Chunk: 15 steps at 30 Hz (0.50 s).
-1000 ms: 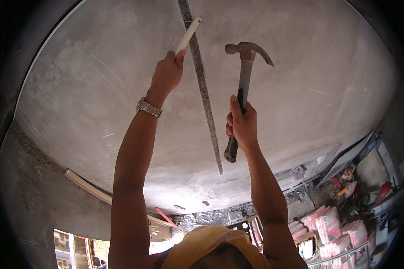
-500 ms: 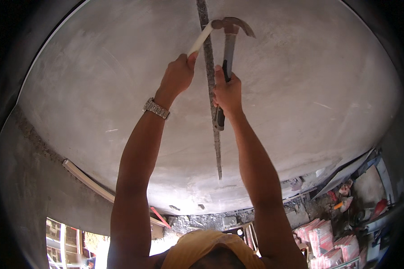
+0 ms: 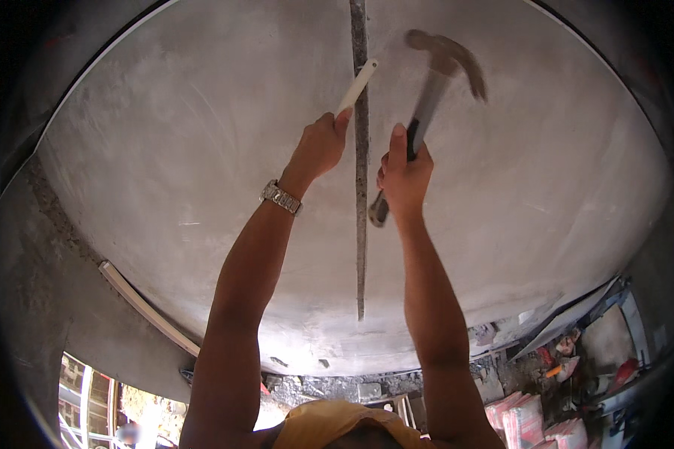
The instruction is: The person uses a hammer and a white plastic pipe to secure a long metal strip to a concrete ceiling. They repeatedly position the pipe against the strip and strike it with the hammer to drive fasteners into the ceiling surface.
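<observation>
Both arms reach overhead to a grey concrete ceiling (image 3: 187, 150). My left hand (image 3: 318, 146), with a metal watch (image 3: 281, 197) on the wrist, grips a thin white rod (image 3: 356, 87) whose tip meets a long narrow groove (image 3: 361, 224) cut in the ceiling. My right hand (image 3: 404, 176) is closed around the dark handle of a claw hammer (image 3: 445, 63). The hammer head is blurred and sits to the right of the groove, apart from the rod's tip.
A white conduit pipe (image 3: 146, 307) runs along the concrete beam at lower left. Rubble lines the wall top (image 3: 337, 385). Stacked pink-and-white bags (image 3: 528, 419) and assorted clutter (image 3: 577, 359) lie at lower right. Bright daylight shows through an opening (image 3: 97, 404) at lower left.
The hammer head was against the rod's end half a second ago; now it has swung back to the right and blurs. My left hand still holds the rod at the groove.
</observation>
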Each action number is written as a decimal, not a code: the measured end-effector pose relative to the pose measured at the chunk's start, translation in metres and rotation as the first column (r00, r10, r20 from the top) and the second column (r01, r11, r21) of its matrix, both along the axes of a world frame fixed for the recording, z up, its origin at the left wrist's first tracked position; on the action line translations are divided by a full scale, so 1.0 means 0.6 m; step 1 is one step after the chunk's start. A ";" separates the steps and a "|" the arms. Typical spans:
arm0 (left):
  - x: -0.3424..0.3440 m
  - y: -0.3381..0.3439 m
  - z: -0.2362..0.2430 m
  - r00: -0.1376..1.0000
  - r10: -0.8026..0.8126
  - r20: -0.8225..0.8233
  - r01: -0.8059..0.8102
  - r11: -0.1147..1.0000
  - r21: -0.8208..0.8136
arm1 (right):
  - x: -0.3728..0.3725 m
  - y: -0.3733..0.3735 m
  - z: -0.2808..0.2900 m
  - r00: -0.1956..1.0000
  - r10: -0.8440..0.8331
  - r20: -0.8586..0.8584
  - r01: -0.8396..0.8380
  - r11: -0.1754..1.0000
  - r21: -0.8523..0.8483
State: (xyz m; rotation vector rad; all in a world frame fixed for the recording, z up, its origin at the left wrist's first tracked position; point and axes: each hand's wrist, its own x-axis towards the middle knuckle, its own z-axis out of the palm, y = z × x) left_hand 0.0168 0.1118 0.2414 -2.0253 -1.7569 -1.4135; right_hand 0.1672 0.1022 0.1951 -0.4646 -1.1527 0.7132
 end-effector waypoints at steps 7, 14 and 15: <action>-0.026 0.005 -0.003 0.998 -0.012 0.060 0.016 0.997 -0.069 | 0.003 0.002 -0.004 0.973 0.063 0.220 -0.040 0.994 -0.106; 0.001 -0.016 0.025 0.991 0.000 0.135 0.037 0.961 -0.274 | -0.008 0.052 -0.004 0.913 -0.120 0.390 0.167 0.982 -0.090; -0.006 -0.017 0.016 0.991 0.019 0.131 0.019 0.960 -0.279 | -0.002 0.042 0.000 0.917 -0.111 0.384 0.157 0.983 -0.091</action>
